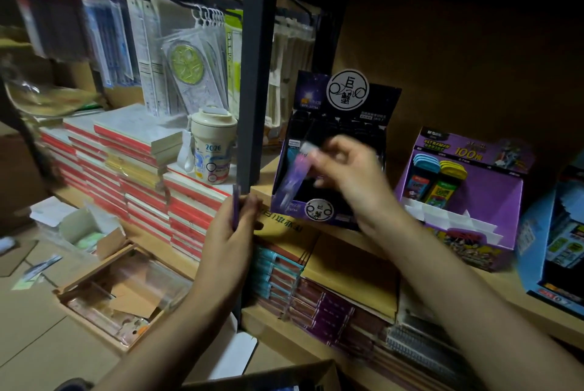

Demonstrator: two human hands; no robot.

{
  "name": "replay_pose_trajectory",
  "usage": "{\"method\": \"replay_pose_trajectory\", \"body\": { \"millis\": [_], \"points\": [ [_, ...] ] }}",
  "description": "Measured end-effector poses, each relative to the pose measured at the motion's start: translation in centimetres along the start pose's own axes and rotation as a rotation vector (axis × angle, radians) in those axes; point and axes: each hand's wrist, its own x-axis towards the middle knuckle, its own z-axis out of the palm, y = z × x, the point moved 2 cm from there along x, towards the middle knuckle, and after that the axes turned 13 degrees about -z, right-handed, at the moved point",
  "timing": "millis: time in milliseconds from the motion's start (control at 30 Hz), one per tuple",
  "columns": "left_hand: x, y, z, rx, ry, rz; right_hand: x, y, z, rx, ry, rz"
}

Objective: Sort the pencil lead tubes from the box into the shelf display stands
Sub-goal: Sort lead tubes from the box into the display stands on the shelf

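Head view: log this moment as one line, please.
stage: placing | right hand: holds purple lead tube at dark display stand | left hand: grips more tubes | motion blur

Right hand (pixel 347 169), motion-blurred, grips purple lead tube (pixel 295 171) at dark display stand (pixel 331 150) on shelf (pixel 354 258). Left hand (pixel 232 232) clasps purple tubes (pixel 235 207) near the post.

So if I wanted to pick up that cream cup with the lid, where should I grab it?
Grab the cup around its round middle, coming from the front. It stands upright on a stack of books, with hanging packets close behind and a dark shelf post on its right, so the front looks freest. The white strap on its left side might also work.
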Motion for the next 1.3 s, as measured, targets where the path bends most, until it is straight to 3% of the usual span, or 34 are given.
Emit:
{"method": "replay_pose_trajectory", "body": {
  "millis": [167,433,600,733,900,1033,1100,1200,1300],
  "points": [
    [0.0,0.3,-0.2,-0.093,0.003,-0.154,4.3,0.5,-2.4,-0.256,0.202,-0.15],
    [0.6,-0.5,-0.7,-0.039,0.037,-0.251,5.1,4.7,-0.9,-0.344,0.124,-0.146],
    [1.2,-0.6,-0.9,-0.092,-0.068,-0.329,5.3,5.0,-0.1,-0.291,0.051,-0.145],
    [0.5,-0.9,-1.6,-0.139,-0.206,-0.293,5.3,6.0,0.6,-0.339,0.077,-0.087],
    [2.5,-0.2,-0.5,-0.09,-0.089,-0.425,6.0,5.4,1.2,-0.564,0.02,-0.063],
    [0.0,0.2,-0.9,0.069,-0.153,-0.164,4.5,3.3,1.0,-0.852,-0.068,-0.071],
    [-0.8,0.1,-1.6,0.118,-0.153,-0.075,2.3,2.3,1.1,-0.666,-0.122,-0.038],
    [-0.6,0.2,-1.5,0.413,-0.149,0.101,-1.3,1.2,1.8,-0.176,-0.297,0.161],
    [-1.2,-0.3,-1.4,0.576,-0.156,0.203,-3.8,1.1,1.8,-0.031,-0.389,0.22]
  ]
}}
